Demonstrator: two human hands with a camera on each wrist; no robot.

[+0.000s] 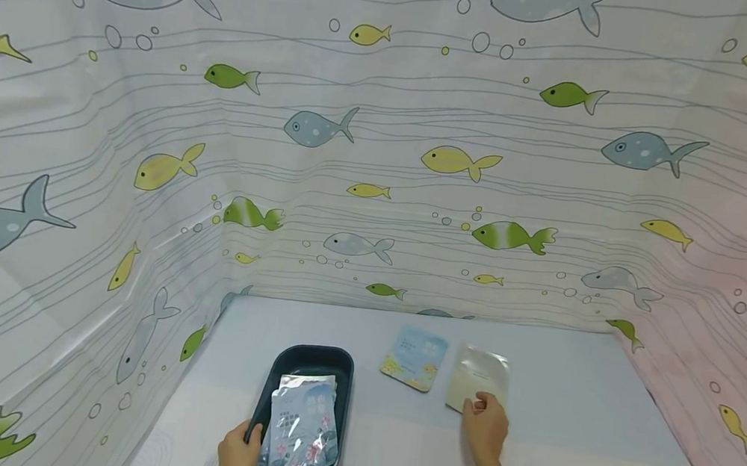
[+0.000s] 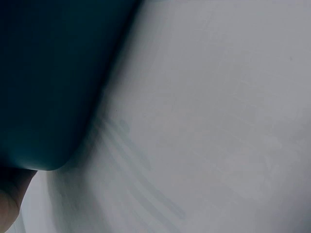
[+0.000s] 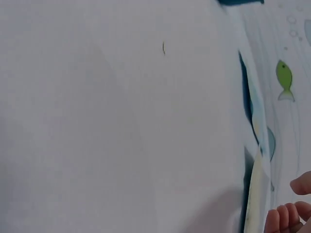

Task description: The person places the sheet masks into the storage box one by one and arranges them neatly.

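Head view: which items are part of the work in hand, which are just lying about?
In hand:
- left hand grips dark tray
- packets in tray
- right hand pinches pale packet

Lying about:
- blue packet, untouched
- fish-print curtain
- table
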